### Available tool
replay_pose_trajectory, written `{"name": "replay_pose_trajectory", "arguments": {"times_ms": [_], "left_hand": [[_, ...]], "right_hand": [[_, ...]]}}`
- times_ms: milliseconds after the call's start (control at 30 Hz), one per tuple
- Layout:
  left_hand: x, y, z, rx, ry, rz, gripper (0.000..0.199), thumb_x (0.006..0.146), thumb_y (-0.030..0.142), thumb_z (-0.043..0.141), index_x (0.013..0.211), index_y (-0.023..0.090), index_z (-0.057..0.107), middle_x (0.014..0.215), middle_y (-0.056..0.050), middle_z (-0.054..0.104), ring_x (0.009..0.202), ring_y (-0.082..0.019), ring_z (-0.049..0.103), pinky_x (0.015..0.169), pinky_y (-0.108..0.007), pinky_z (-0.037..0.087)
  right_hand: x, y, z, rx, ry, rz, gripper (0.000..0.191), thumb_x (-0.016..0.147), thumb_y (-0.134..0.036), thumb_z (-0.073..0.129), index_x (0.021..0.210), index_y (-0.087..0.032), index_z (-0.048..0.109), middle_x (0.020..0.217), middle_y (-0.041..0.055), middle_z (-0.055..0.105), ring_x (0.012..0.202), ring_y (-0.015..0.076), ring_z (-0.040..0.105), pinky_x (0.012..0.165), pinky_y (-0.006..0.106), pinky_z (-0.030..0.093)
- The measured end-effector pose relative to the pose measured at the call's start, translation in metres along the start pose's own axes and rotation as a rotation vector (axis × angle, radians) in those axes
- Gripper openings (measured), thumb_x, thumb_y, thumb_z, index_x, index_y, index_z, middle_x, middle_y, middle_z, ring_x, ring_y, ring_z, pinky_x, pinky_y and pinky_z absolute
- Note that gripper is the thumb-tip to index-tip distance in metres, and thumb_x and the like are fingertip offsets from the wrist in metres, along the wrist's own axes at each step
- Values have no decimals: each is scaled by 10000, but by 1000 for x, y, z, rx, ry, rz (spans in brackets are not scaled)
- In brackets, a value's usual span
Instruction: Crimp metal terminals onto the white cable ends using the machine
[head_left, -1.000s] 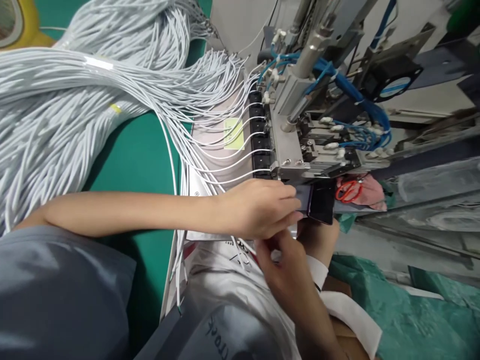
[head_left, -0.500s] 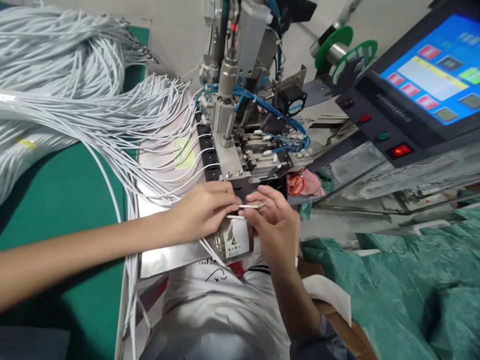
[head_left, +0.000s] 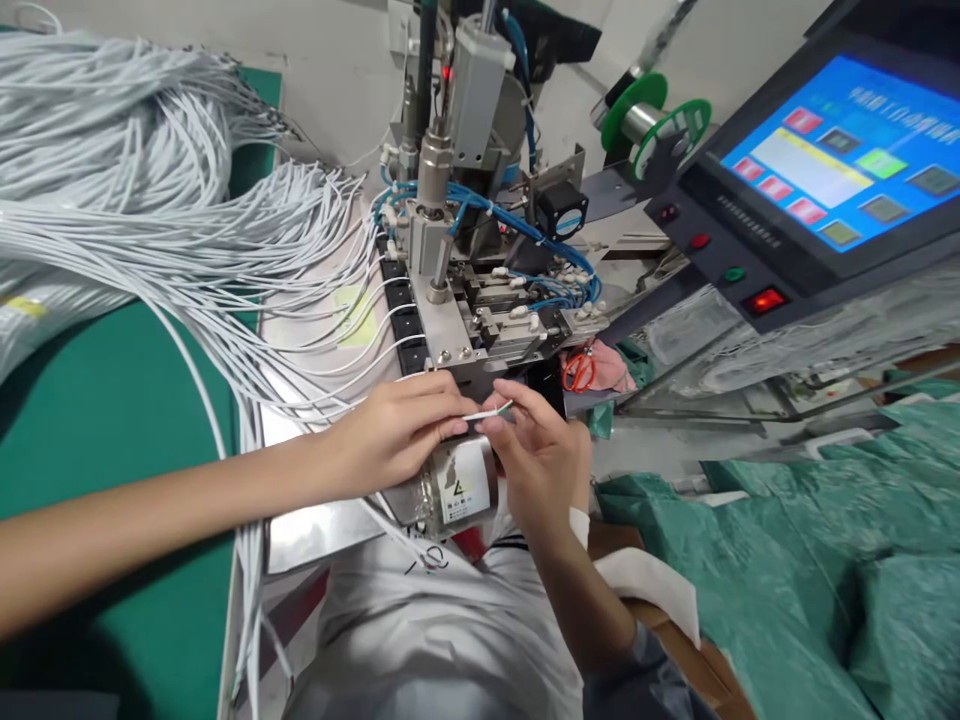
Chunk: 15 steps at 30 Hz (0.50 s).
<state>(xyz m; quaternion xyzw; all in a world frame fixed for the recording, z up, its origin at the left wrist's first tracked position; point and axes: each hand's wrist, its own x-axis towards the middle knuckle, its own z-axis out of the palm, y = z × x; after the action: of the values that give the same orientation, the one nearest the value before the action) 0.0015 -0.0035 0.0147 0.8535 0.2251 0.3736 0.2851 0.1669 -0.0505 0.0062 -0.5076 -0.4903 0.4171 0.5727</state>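
pinching a cable, left hand (palm down) faces right hand.

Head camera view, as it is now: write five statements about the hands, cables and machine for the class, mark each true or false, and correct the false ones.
1. The left hand holds a white cable. True.
2. The right hand is flat on the green surface. False: the right hand is at the cable's end, in front of the machine.
3. The control screen is dark. False: the control screen is lit, mostly blue.
4. White cables pass over the yellow-green note. True.
5. The scissors have blue handles. False: the scissors' handles are red.
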Motion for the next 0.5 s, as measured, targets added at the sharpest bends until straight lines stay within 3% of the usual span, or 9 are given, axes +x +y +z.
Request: {"name": "replay_pose_trajectory", "arguments": {"times_ms": [100, 200, 300, 400, 500], "left_hand": [[0, 0, 0, -17, 19, -5, 178, 898, 156, 455, 949, 126, 623, 722, -37, 576, 643, -100, 517, 590, -205, 426], [0, 0, -1, -32, -3, -42, 212, 909, 178, 435, 935, 132, 640, 684, -30, 579, 617, -99, 521, 580, -203, 428], [0, 1, -2, -56, 4, -60, 223, 905, 181, 440, 892, 130, 656, 658, -27, 579, 600, -98, 524, 568, -199, 422], [1, 2, -2, -78, 12, -55, 213, 896, 163, 452, 862, 126, 659, 646, -22, 574, 585, -93, 516, 558, -196, 412], [0, 0, 0, -72, 27, -45, 192, 888, 145, 469, 849, 126, 656, 648, -19, 564, 587, -89, 501, 557, -198, 401]], "right_hand": [[3, -3, 1, -26, 6, -20, 158, 715, -263, 685, 860, -206, 668, 844, 27, 608, 670, 111, 560, 580, 233, 470], [5, -2, 2, 31, -37, 81, 150, 693, -314, 699, 773, -192, 666, 757, 17, 587, 610, 106, 517, 522, 231, 433], [7, 5, 2, 158, -63, 180, 255, 669, -362, 720, 860, -202, 668, 686, -8, 552, 533, 83, 447, 473, 221, 375], [7, 12, 2, 257, -96, 173, 243, 666, -344, 733, 865, -217, 674, 685, -24, 533, 504, 60, 399, 466, 213, 331], [5, 14, 5, 273, -132, 124, 142, 719, -333, 695, 726, -195, 663, 734, -8, 546, 508, 55, 386, 455, 215, 302]]}}
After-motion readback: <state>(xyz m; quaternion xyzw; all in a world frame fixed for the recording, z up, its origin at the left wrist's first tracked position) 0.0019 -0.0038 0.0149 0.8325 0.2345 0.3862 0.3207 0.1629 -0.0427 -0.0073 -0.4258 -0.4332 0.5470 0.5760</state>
